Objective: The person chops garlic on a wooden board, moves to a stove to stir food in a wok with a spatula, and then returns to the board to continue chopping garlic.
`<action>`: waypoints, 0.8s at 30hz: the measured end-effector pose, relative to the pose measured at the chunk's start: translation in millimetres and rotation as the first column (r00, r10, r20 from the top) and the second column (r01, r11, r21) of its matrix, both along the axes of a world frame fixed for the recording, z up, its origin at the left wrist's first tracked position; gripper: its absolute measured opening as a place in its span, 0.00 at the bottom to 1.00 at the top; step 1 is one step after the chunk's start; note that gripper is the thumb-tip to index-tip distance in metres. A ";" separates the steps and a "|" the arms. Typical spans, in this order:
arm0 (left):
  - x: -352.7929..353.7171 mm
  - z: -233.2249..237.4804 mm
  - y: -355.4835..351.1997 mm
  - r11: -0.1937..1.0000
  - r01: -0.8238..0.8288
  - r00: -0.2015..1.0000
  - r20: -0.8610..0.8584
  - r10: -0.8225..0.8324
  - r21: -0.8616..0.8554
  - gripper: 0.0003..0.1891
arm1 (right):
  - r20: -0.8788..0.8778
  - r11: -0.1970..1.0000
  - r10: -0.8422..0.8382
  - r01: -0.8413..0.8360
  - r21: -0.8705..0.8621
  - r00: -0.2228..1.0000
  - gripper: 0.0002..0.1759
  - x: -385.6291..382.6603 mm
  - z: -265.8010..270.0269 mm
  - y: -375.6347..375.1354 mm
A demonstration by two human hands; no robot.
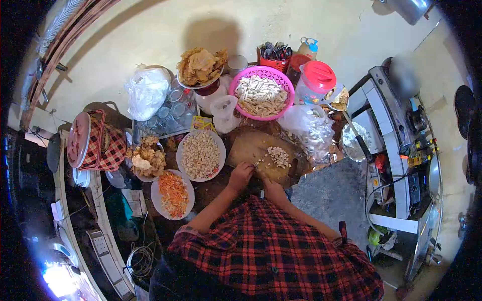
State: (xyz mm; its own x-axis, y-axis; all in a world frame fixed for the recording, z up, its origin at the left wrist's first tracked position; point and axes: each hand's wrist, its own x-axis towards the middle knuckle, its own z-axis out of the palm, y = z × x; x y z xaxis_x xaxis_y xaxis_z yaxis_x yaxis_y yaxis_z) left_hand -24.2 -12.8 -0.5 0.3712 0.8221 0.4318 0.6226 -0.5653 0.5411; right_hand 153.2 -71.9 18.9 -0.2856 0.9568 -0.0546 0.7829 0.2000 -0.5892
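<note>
My left hand (242,174) rests at the near left part of a wooden chopping board (246,145), fingers bent and pressed together over something too small to name. Close beside it, my right hand (273,189) is closed at the board's near edge around what looks like a knife, mostly hidden by the hand. Small chopped pale pieces (279,157) lie on the board just beyond both hands. A white plate heaped with similar diced pieces (201,154) stands left of the board. Behind the board, a pink basket (289,103) holds many pale sticks.
Shredded orange and white vegetables (173,195) fill a plate at left, near a bowl of fried food (149,158). A plastic bag (311,130) and red-lidded jug (319,80) stand at right. Glasses on a tray (173,110) sit at back left; a stove (391,95) is far right.
</note>
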 end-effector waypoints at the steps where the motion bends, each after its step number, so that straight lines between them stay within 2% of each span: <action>1: 0.5 -2.0 0.4 1.000 0.001 1.000 0.001 -0.001 -0.001 0.09 | 0.062 0.998 0.005 -0.001 -0.068 0.998 0.39 -1.8 2.3 1.7; 2: 1.5 -3.7 10.4 1.000 -0.005 1.000 -0.004 0.005 0.022 0.09 | 0.122 0.992 0.015 0.000 -0.124 0.992 0.39 -2.9 4.3 12.9; 3: 1.4 -1.4 12.0 0.999 -0.010 1.000 -0.009 0.010 0.033 0.09 | 0.121 0.992 0.014 0.001 -0.124 0.993 0.39 -4.1 2.6 15.6; 5: 2.5 2.3 12.2 0.999 -0.028 1.000 0.005 0.028 0.032 0.08 | 0.153 0.972 0.038 -0.001 -0.237 0.987 0.38 -5.4 -1.6 19.3; 7: 4.5 7.5 10.7 0.998 -0.048 0.999 0.020 0.048 0.030 0.07 | 0.127 0.980 0.020 0.006 -0.199 0.992 0.38 -5.3 -4.4 18.7; 9: 8.0 14.4 10.2 0.972 -0.171 0.980 0.070 0.184 -0.164 0.08 | 0.101 0.987 0.002 0.014 -0.159 0.995 0.39 -4.2 -4.7 16.6; 10: 9.6 18.6 10.8 0.972 -0.172 0.980 0.071 0.185 -0.163 0.08 | 0.080 0.992 -0.002 0.013 -0.127 0.997 0.39 -3.1 -3.7 14.1; 12: 12.2 23.4 13.2 0.854 -0.254 0.926 0.141 0.350 -0.453 0.11 | 0.061 0.995 -0.002 0.008 -0.098 0.998 0.39 -2.2 2.8 13.0; 14: 13.5 24.6 14.8 0.870 -0.250 0.926 0.159 0.344 -0.426 0.12 | 0.103 0.981 0.011 0.009 -0.194 0.995 0.39 -2.5 13.9 12.8; 16: 12.8 22.3 16.5 0.886 -0.245 0.926 0.176 0.334 -0.392 0.12 | 0.096 0.980 0.021 -0.001 -0.198 0.995 0.39 -1.8 16.2 11.8; 19: 9.7 16.9 19.8 0.863 -0.230 0.936 0.140 0.323 -0.451 0.12 | 0.097 0.976 0.035 -0.013 -0.217 0.995 0.38 -2.6 13.7 15.4; 22: 10.8 10.2 19.9 0.884 -0.225 0.954 0.090 0.285 -0.409 0.13 | 0.136 0.976 0.025 0.005 -0.218 0.990 0.37 -4.7 6.8 16.8; 24: 10.4 11.6 20.2 0.928 -0.252 0.963 0.022 0.268 -0.276 0.14 | 0.160 0.981 0.015 0.016 -0.191 0.987 0.37 -6.1 5.7 18.1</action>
